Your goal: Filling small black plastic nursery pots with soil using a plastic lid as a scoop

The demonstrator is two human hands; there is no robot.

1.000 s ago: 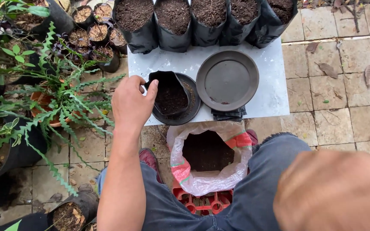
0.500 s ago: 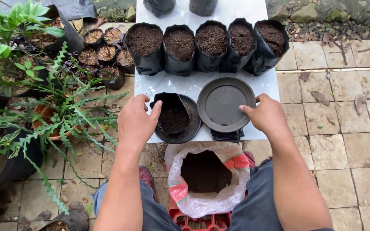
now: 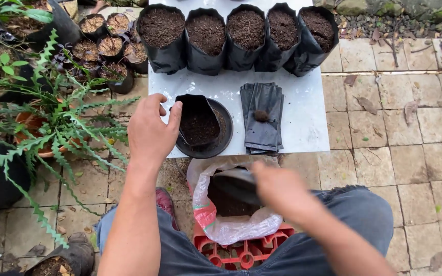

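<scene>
My left hand point(image 3: 152, 130) grips the left rim of a small black grow bag point(image 3: 199, 122), which stands partly filled with soil on a round black saucer point(image 3: 221, 145). My right hand point(image 3: 277, 186), blurred, holds a second black saucer point(image 3: 236, 183) tilted into the mouth of a clear plastic sack of dark soil point(image 3: 231, 225) between my knees. A stack of flat, empty black bags point(image 3: 263, 120) with a small clump of soil on top lies just right of the grow bag. All of this sits on a white sheet point(image 3: 305, 130).
Several soil-filled black bags point(image 3: 241, 36) line the back of the sheet. Small pots point(image 3: 103, 48) and a fern in a clay pot point(image 3: 52, 133) crowd the left. The sack rests on a red crate point(image 3: 241, 253). Paving tiles point(image 3: 395, 138) stretch to the right.
My right hand lifted the second saucer off the sheet and brought it down into the sack, uncovering the flat bags. My left hand stayed on the grow bag's rim.
</scene>
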